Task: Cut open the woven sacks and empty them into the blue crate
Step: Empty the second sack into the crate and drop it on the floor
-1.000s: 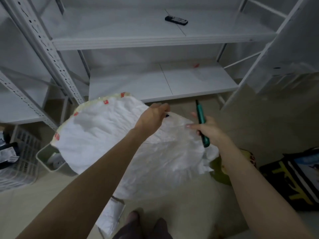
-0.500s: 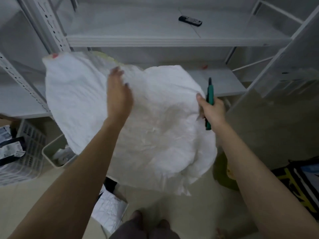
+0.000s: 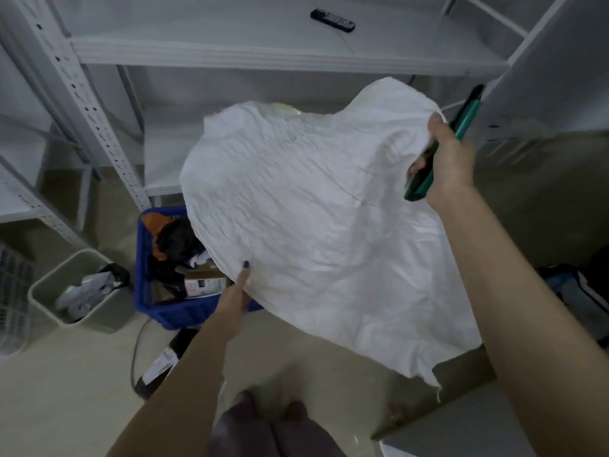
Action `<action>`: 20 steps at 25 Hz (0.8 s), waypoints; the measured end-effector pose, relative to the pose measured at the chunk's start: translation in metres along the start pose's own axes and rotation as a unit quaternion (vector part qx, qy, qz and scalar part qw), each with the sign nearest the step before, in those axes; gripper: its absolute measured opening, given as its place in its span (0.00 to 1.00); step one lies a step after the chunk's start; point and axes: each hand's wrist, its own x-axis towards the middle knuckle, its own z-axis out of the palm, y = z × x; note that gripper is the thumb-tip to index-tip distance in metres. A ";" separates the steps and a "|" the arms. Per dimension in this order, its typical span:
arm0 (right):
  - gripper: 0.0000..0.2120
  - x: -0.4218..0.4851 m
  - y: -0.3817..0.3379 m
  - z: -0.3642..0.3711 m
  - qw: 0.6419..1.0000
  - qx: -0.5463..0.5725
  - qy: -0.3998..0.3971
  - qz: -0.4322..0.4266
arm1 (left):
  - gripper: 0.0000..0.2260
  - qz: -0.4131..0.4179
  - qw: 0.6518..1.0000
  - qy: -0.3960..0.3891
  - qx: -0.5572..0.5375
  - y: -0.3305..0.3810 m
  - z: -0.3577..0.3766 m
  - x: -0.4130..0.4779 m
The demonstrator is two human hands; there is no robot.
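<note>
Holding the woven sack [image 3: 313, 209] up over the blue crate [image 3: 140, 258] at left so it can presumably empty, we grip its near edge with the left hand [image 3: 234, 298] and pinch the far corner with the right hand [image 3: 451, 166] (green cutter [image 3: 469, 113] tucked in the same fist).

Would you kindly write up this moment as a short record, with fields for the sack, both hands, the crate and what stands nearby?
held item: white sack, crumpled, held up off the floor
left: left hand grips the sack's lower left edge
right: right hand holds a green cutter and pinches the sack's upper right edge
container: blue crate on the floor, with dark cloth and a small box inside
surroundings: grey bin left of the crate; white shelves behind, a black object on the upper one
</note>
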 end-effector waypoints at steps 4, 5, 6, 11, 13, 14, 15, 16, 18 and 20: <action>0.11 0.011 -0.019 -0.044 0.995 -0.072 0.036 -0.058 | 0.19 0.122 0.992 0.028 -0.027 0.018 0.047 0.001; 0.09 0.016 -0.022 -0.062 0.989 -0.109 0.057 -0.079 | 0.18 0.155 0.987 0.039 -0.020 0.030 0.053 0.001; 0.08 0.020 -0.024 -0.080 0.984 -0.132 0.075 -0.088 | 0.16 0.188 0.981 0.053 -0.011 0.046 0.055 0.002; 0.10 0.027 -0.005 -0.155 0.992 -0.072 0.076 0.066 | 0.08 0.315 0.941 0.117 0.034 0.123 0.071 -0.009; 0.05 0.019 0.011 -0.171 0.984 0.003 -0.010 0.177 | 0.09 0.330 0.928 0.160 0.063 0.135 0.069 -0.007; 0.04 0.013 0.018 -0.175 0.973 0.031 -0.058 0.219 | 0.10 0.333 0.922 0.179 0.080 0.138 0.066 -0.008; 0.04 0.006 0.024 -0.177 0.961 0.050 -0.101 0.251 | 0.11 0.335 0.913 0.206 0.110 0.141 0.062 -0.007; 0.04 -0.001 0.027 -0.175 0.951 0.057 -0.136 0.272 | 0.12 0.325 0.896 0.255 0.162 0.142 0.058 -0.006; 0.05 -0.012 0.035 -0.157 0.942 0.044 -0.176 0.283 | 0.19 0.300 0.841 0.354 0.278 0.140 0.055 -0.009; 0.10 -0.017 0.040 -0.121 0.949 0.019 -0.172 0.265 | 0.27 0.343 0.837 0.298 0.305 0.127 0.070 -0.024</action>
